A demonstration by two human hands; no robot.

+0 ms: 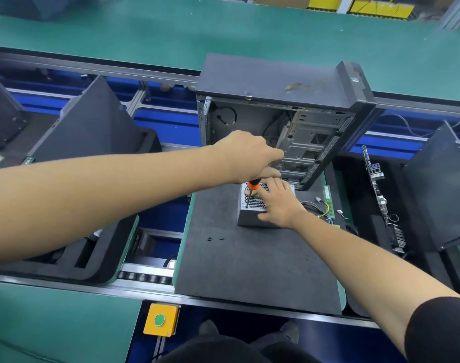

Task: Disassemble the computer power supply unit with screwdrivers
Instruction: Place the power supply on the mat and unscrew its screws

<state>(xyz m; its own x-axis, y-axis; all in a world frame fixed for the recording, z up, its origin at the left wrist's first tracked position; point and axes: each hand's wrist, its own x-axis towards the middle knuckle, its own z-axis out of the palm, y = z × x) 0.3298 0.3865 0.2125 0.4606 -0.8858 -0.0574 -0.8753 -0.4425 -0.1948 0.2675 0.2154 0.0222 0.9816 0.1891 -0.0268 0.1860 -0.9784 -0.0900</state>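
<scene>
The PSU [260, 205] sits on a dark foam mat [250, 263] on a conveyor bench, before an open case [281, 119]. Left hand [250, 155] grips a screwdriver [251, 191], tip on the PSU's grille; right hand [278, 200] lies flat, fingers extended, on the PSU. Two screws [215, 239] lie on the mat. Green floor [145, 35] beyond.

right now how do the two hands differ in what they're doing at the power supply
The left hand is raised above the power supply, fingers curled round the orange-and-black screwdriver; the right hand lies low on the box. The left hand grips a tool whose tip meets the perforated top; the right hand presses flat, fingers spread, holding nothing. The left arm is bare; the right arm shows a dark sleeve. Both work on the same box.
</scene>
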